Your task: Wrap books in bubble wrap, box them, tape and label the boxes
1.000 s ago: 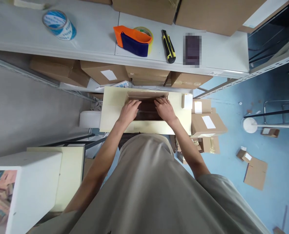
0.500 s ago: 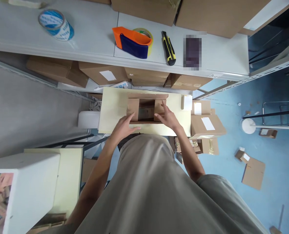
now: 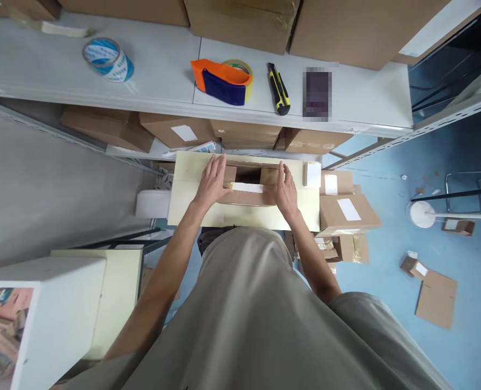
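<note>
Steadily flanked: a carton between two open hands

From the head view, the carton (image 3: 246,197) sits on the pale tabletop (image 3: 192,189), its top partly open. Its left end flap (image 3: 229,174) and right end flap (image 3: 269,177) lean inward, with a dark gap between them. A white label (image 3: 246,187) runs along the carton's near side.

The left hand (image 3: 210,180) is at the carton's left end, its grip wide, fingers extended and thumb just beside the label; whether that thumb touches the label, I cannot tell. The right hand (image 3: 286,192) lies along the carton's right end, fingers straight rather than curled, so its grip also looks open. How hard either palm presses is not visible.

Right of the carton, a small white box (image 3: 312,175) stands near the right hand; an outward swing of those fingers could knock it. Beyond the carton, a shelf (image 3: 155,70) bears a tape dispenser (image 3: 222,81) and a cutter (image 3: 279,89), both well apart from the hands.

As I judge it, the folded flaps could spring up if nothing weighs on them. Uneven pressure from the two ends could skew the carton's walls, and a dragging thumb might crease the label.
</note>
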Demonstrator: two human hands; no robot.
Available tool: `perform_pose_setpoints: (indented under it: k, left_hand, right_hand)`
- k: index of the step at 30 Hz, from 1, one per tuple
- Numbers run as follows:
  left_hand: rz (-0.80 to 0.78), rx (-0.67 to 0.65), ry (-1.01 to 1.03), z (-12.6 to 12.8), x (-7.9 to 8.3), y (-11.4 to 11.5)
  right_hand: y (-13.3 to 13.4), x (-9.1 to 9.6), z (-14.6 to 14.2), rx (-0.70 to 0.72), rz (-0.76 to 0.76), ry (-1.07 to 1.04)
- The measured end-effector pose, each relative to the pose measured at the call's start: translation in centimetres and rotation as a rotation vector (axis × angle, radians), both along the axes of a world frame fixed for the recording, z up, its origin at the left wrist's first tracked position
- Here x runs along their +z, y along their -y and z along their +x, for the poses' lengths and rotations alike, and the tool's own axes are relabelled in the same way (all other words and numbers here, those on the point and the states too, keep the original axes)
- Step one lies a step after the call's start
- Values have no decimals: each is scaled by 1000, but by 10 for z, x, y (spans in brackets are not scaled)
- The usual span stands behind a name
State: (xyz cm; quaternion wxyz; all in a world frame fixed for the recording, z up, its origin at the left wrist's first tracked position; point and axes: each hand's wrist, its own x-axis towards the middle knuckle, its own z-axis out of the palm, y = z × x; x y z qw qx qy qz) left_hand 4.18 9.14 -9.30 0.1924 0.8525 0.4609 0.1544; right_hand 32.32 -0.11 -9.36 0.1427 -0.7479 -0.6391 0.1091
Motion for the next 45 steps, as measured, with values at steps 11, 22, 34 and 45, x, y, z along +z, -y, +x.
perform_pose_setpoints:
  k: [11, 22, 34, 45]
  left_hand:
    - [-104, 219, 187, -17, -50, 43]
    - [-74, 239, 116, -1, -21, 32]
    - [389, 347, 426, 38, 153, -82]
    - [127, 378, 678, 12, 91, 1]
  right_hand:
    - [43, -40, 3, -76, -68, -114]
    - [-2, -2, 6, 28, -174, -33]
    - [-229, 156, -94, 315, 262, 85]
    - [-154, 99, -85, 241, 79, -276]
